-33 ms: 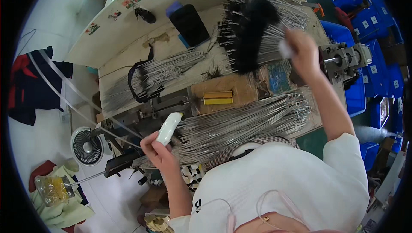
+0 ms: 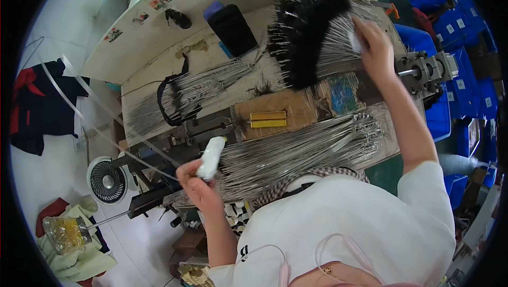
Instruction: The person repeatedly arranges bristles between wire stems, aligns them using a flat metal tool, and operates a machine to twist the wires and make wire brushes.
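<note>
My left hand is closed around the lower end of an oblong white wrapped piece with a yellowish tip; its exact kind is unclear. Out to the far right, my right hand has its fingers bent in at the wire stems of a heap of black bristle brushes. A small white piece shows at those fingertips, and what they grip is hidden. Between me and the machine bed lies a thick bundle of long metal wires.
A yellow block sits on a worn brown board. Farther left are looped wires and a black strap. A dark tablet-like panel stands behind. Metal clamps, blue bins and a fan flank the bench.
My right hand has shifted slightly away from me over the brush stems, and the blurred brushes now look sharp. My left hand and the white wrapped piece have moved a little to the right.
</note>
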Motion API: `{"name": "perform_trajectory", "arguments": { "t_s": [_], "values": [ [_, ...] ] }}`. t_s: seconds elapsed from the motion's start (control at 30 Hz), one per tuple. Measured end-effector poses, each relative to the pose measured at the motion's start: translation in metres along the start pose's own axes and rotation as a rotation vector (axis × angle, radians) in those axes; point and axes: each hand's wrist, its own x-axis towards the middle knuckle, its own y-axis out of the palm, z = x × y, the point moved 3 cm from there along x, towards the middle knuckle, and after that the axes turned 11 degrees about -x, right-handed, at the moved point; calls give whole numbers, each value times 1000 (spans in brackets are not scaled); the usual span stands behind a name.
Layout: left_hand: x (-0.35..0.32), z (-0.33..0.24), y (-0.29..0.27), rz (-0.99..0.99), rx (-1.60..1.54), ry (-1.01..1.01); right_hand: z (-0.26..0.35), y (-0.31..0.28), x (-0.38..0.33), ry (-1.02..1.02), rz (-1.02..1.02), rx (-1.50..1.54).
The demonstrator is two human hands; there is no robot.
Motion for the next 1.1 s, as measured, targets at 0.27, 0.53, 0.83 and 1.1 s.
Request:
{"name": "perform_trajectory", "arguments": {
  "t_s": [0.27,0.53,0.83,1.1],
  "values": [
    [1,-18,85,790,522,194,-63,-65,-7,334,-448,522],
    [8,-27,159,879,681,578,-13,-131,-10,263,-416,612],
    [22,-32,73,588,1066,788,169,-4,-14,-638,66,64],
    [-8,63,30,199,-179,-539,179,34,18,-539,151,236]
  ]
}}
